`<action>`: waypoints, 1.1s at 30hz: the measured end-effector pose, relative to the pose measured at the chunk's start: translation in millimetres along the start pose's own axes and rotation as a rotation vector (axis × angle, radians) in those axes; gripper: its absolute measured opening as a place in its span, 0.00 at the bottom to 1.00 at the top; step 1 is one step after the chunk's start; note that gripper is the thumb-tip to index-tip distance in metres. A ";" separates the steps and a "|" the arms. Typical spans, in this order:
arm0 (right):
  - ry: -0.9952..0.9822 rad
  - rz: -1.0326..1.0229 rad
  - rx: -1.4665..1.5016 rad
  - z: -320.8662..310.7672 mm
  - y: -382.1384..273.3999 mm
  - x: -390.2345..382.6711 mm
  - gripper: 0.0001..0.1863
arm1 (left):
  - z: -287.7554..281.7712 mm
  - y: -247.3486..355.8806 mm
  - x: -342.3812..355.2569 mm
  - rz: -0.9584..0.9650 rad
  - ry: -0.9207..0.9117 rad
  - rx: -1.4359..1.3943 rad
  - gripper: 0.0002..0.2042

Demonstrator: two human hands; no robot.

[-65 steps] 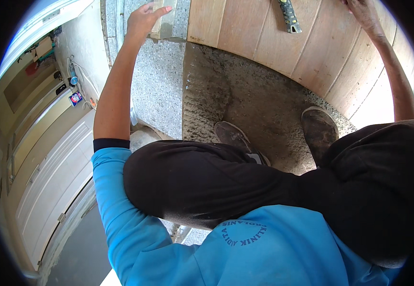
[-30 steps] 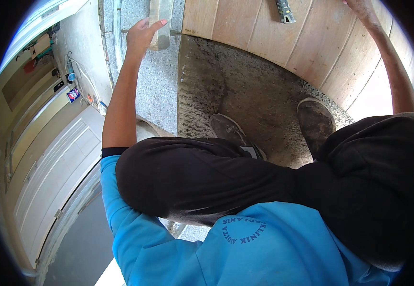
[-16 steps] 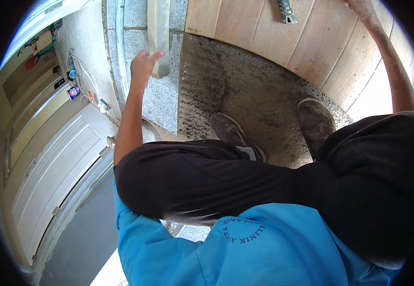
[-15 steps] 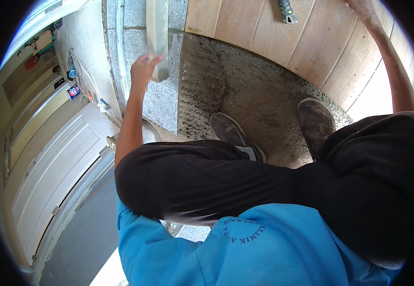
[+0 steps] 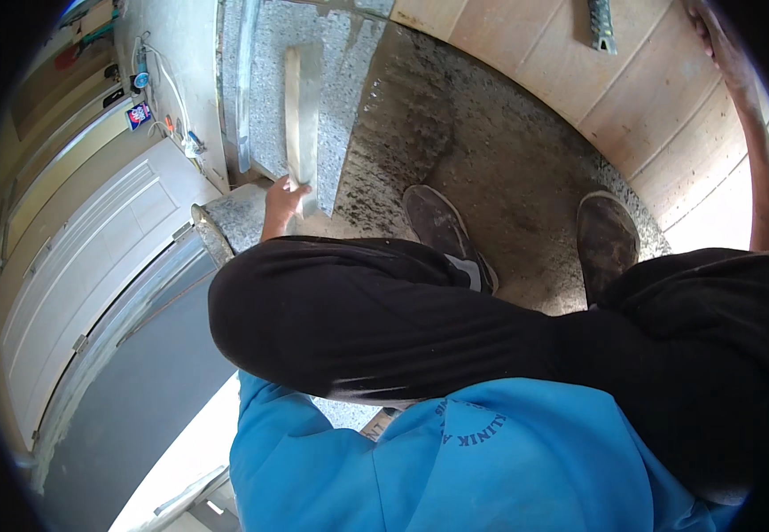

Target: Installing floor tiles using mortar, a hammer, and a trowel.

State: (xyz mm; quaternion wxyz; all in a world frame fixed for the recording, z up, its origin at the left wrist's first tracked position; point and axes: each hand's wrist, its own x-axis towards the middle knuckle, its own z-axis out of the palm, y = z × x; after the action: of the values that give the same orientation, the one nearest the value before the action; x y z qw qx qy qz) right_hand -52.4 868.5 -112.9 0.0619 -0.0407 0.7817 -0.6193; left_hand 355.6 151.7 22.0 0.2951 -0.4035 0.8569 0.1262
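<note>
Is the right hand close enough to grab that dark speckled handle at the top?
Probably yes: the right hand looks near the dark handle, and only wooden planks show between them.

Left of frame: white door (image 5: 92, 253), slanting; metal hinge (image 5: 81, 344) on its lower-right edge. Lower left: smooth grey floor (image 5: 149, 377) beside the door. Upper left: pale wall (image 5: 180, 49) with a white cable (image 5: 167, 80) hanging near a round blue object (image 5: 141, 81), kind unclear. Just below that, a small blue-and-red packet (image 5: 139, 115).
</note>
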 end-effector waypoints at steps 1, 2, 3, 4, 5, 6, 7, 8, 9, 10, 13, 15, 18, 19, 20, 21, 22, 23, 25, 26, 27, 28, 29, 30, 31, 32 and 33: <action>0.002 0.021 -0.054 -2.0 5.6 0.2 0.23 | 5.1 -0.2 -4.7 0.010 0.087 -0.063 0.40; 0.011 0.034 -0.109 -4.5 8.5 4.2 0.25 | 11.0 3.5 -6.2 -0.011 0.168 -0.117 0.41; 0.022 0.042 -0.162 -6.3 10.1 8.7 0.27 | 12.9 9.0 -4.7 0.125 0.180 -0.216 0.43; -0.002 0.092 -0.196 -8.4 10.3 10.8 0.25 | 18.5 15.3 -3.3 0.238 0.249 -0.248 0.40; -0.004 0.147 -0.220 -9.4 9.0 13.8 0.24 | 20.1 20.9 -1.3 0.165 0.221 -0.259 0.38; -0.008 0.202 -0.244 -9.7 7.4 15.1 0.23 | 22.7 26.8 2.2 0.146 0.203 -0.280 0.35; -0.020 0.186 -0.223 -9.9 5.7 16.4 0.22 | 24.7 30.1 3.0 0.127 0.232 -0.234 0.33; -0.028 0.275 -0.246 -10.2 4.5 16.7 0.21 | 28.3 32.6 3.5 0.080 0.256 -0.186 0.30; -0.012 0.266 -0.185 -9.1 4.0 16.8 0.20 | 29.3 33.0 4.0 0.098 0.287 -0.139 0.28; -0.029 0.173 -0.117 -8.6 4.2 16.3 0.21 | 33.2 32.8 3.5 0.098 0.342 -0.225 0.28; -0.009 0.184 -0.098 -7.4 7.8 16.7 0.21 | 21.1 25.4 11.9 0.118 0.443 -0.183 0.29; -0.008 0.222 -0.076 -7.9 10.0 18.5 0.21 | -9.6 15.4 23.6 0.076 0.480 -0.207 0.31; -0.009 0.227 -0.099 -9.1 9.1 19.0 0.19 | -77.6 -1.2 44.8 0.167 0.640 -0.137 0.31; -0.033 0.175 -0.080 -9.2 7.8 18.3 0.19 | -104.0 -6.0 54.7 0.141 0.652 -0.125 0.30; -0.013 0.207 -0.100 -9.0 6.5 17.5 0.19 | -132.5 -9.8 67.1 0.077 0.628 -0.083 0.30; 0.012 0.247 -0.128 -8.9 5.2 16.6 0.19 | -153.4 -11.7 81.7 -0.008 0.595 -0.034 0.30; 0.012 0.237 -0.126 -8.4 4.4 16.1 0.19 | -167.3 -13.4 96.4 0.037 0.610 -0.044 0.30; 0.017 0.216 -0.143 -8.0 4.0 15.7 0.19 | -182.9 -15.5 111.4 0.065 0.593 -0.045 0.31; 0.025 0.192 -0.170 -7.7 4.8 16.1 0.19 | -198.0 -16.9 146.5 0.097 0.572 -0.055 0.31; 0.046 0.209 -0.165 -8.0 5.8 16.6 0.19 | -202.2 -16.2 165.4 0.105 0.561 -0.023 0.30; 0.065 0.224 -0.160 -8.3 7.1 17.6 0.19 | -203.2 -15.0 183.7 0.080 0.547 0.007 0.30; 0.066 0.220 -0.169 -8.9 8.5 18.2 0.19 | -200.3 -12.3 201.2 0.114 0.548 -0.002 0.30; 0.070 0.236 -0.150 -9.7 9.9 18.7 0.19 | -196.0 -7.9 217.0 0.137 0.592 -0.030 0.29; 0.072 0.251 -0.129 -10.4 11.1 19.1 0.19 | -192.8 -5.4 226.8 0.081 0.604 -0.060 0.28; 0.094 0.247 -0.173 -11.2 11.9 19.1 0.18 | -190.8 -3.3 233.0 0.115 0.549 -0.085 0.31; 0.077 0.230 -0.163 -11.8 12.3 19.2 0.18 | -190.4 1.6 240.4 0.116 0.547 -0.094 0.31; 0.092 0.242 -0.174 -12.4 12.4 18.6 0.18 | -189.6 7.2 247.2 0.087 0.463 -0.122 0.34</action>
State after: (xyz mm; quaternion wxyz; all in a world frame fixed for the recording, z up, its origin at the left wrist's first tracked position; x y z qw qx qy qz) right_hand -72.5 880.7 -123.0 0.0962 0.0769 0.8337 -0.5383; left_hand 149.9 -82.4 22.3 0.0601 -0.4016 0.9090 0.0942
